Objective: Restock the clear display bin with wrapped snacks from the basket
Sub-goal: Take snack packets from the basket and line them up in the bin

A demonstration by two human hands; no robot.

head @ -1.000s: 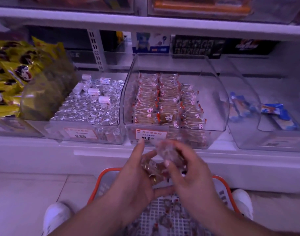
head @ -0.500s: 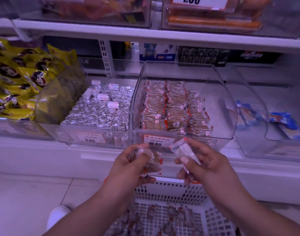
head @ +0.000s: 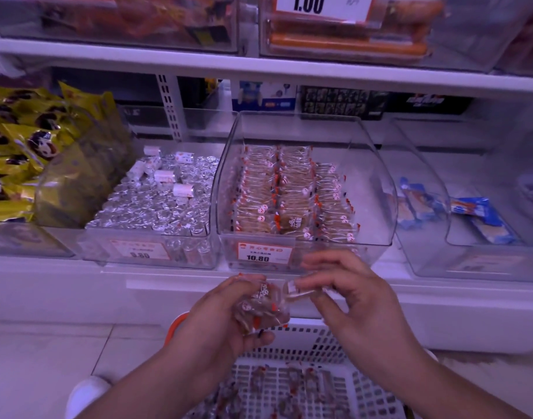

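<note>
Shelf (head: pixel 259 285) before me carries the clear display bin (head: pixel 377 189), its three rows of wrapped snacks (head: pixel 286 195) filling the left and middle and leaving the right side bare; beside it stand a bin of foil-wrapped sweets (head: pixel 156 204) and yellow packets (head: pixel 20 146). Below, I see the white basket (head: pixel 301 343) with an orange rim, more snacks lying in it. My left hand (head: pixel 226 322) curls round a small bunch of snacks (head: pixel 260 308), while my right hand (head: pixel 352 300), fingers half bent, pinches one clear-wrapped piece (head: pixel 297 293) just beside the bunch.
</note>
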